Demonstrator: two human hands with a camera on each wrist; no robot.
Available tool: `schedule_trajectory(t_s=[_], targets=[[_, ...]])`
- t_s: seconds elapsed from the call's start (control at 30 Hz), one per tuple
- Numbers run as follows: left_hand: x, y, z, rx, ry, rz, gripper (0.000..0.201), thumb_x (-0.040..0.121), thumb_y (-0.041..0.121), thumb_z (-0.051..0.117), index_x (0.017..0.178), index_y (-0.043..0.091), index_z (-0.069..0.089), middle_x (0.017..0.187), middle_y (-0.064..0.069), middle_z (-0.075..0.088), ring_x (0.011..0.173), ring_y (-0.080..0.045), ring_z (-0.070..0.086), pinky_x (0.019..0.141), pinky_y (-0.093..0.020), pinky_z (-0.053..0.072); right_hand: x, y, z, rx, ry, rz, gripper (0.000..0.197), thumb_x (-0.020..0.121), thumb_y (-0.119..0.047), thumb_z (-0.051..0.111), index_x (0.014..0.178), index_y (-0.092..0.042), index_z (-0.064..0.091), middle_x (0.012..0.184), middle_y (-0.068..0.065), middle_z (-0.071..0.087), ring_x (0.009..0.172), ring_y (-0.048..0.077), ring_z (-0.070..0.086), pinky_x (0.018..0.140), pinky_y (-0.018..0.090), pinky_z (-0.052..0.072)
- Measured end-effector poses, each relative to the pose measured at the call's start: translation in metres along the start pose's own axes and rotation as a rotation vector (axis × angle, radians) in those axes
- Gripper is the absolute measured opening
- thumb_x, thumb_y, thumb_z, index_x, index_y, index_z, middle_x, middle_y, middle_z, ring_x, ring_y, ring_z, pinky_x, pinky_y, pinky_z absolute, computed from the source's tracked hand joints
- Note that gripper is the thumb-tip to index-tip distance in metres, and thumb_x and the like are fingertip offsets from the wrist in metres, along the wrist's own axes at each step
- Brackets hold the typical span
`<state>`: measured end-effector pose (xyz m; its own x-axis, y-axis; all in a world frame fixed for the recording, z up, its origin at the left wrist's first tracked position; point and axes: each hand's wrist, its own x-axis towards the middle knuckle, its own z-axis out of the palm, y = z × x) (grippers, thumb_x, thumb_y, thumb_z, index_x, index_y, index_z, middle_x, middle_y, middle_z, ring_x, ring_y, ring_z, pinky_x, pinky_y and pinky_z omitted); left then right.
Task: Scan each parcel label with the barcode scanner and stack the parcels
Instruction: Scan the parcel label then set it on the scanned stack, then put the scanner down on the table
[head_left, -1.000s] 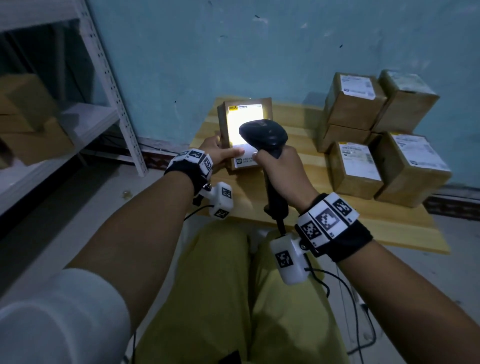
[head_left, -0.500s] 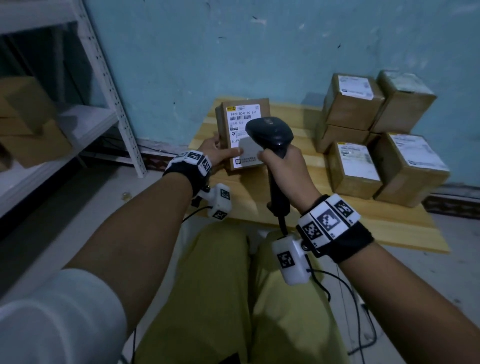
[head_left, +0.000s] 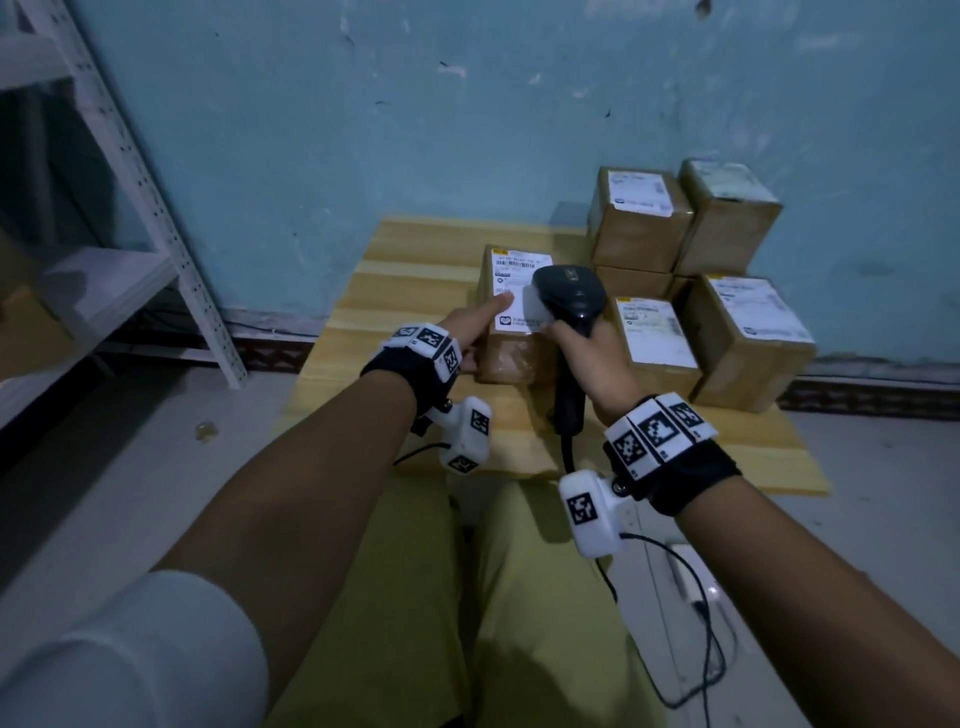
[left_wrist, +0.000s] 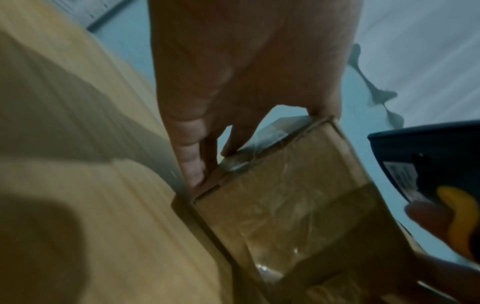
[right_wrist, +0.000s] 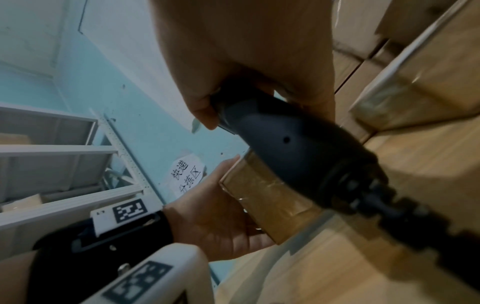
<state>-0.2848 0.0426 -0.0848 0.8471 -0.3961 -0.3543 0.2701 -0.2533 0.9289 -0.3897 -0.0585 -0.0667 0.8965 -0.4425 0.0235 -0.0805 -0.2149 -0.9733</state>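
A small brown parcel with a white label on top sits low at the middle of the wooden table. My left hand grips its left side, thumb lying on the label. The same grip shows in the left wrist view, where fingers clamp the taped parcel. My right hand grips the handle of the black barcode scanner, whose head hovers over the label's right edge. In the right wrist view the scanner crosses in front of the parcel. No scan light shows.
Several labelled parcels stand stacked at the table's right, two on top and two in front. A white metal rack stands left. The scanner cable hangs by my right leg.
The scanner's light on the label went out. My left hand tipped the parcel from upright to label-up and brought it down and right, nearer the stack. The scanner moved along with it.
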Motion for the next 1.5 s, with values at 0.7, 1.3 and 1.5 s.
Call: schedule_trajectory(t_s=[0.7,1.3,1.5], targets=[[0.021,-0.002,0.064,-0.086,-0.041,-0.014,0.061,0.094,0.051,0.037,0.130,0.004,0.052,0.127,-0.013,0.058,0.106,-0.028,0.059,0.079,-0.027,0.047,0.019,0.025,-0.040,-0.066,0.109,0.084,0.023,0.087,-0.012,0.058,0.107,-0.001,0.062,0.093,0.009,0.059,0.090,0.020,0.054,0.081,0.030,0.041],[-0.054,-0.010,-0.016,-0.460,-0.026,0.260,0.149,0.028,0.061,0.085,0.147,0.016,0.008,0.135,-0.010,0.044,0.107,-0.026,0.055,0.060,-0.034,0.058,0.016,-0.012,0.047,-0.851,-0.037,-0.249,0.063,0.083,-0.045,0.057,0.136,-0.013,0.047,0.158,0.019,0.009,0.147,0.031,-0.011,0.119,0.044,-0.006],[-0.053,-0.023,-0.047,-0.243,0.096,0.206,0.101,0.082,0.011,0.069,0.148,0.025,-0.005,0.150,-0.018,0.029,0.128,-0.032,0.043,0.086,-0.039,0.047,0.007,0.003,0.086,-0.937,-0.132,-0.261,0.068,0.082,-0.042,0.059,0.137,-0.007,0.042,0.159,0.016,0.002,0.147,0.030,-0.012,0.118,0.042,-0.009]])
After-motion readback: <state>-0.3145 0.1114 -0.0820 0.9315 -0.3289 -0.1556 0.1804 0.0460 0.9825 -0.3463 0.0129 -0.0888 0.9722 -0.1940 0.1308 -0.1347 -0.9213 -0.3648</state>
